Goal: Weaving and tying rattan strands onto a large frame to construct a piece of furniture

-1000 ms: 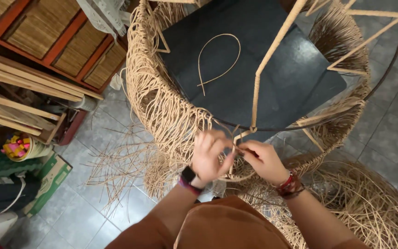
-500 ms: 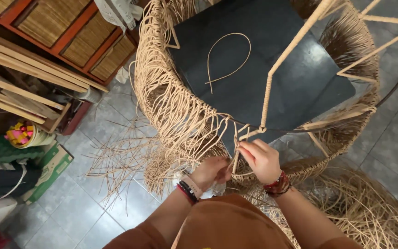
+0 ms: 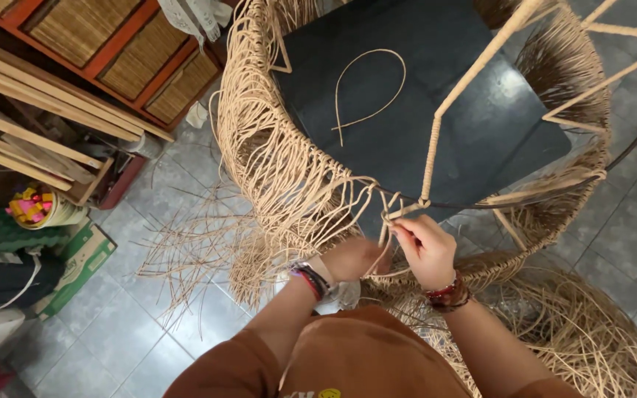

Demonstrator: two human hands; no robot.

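A large round frame of dark metal rod and rattan-wrapped struts stands before me, hung with tan rattan strands. My right hand pinches a strand where it wraps the rim next to a wrapped upright strut. My left hand is just below and to the left, closed on the same strand's lower part, its fingers blurred. A dark mat lies inside the frame with a looped strand on it.
Loose rattan strands litter the tiled floor at left. A woven rattan piece lies at lower right. Wooden slats, a red-framed woven panel and a green carton sit at left.
My view has shifted, so the frame sits lower and larger. Both hands moved slightly right along the rim; my right hand rose to the rim joint, my left hand dropped below it.
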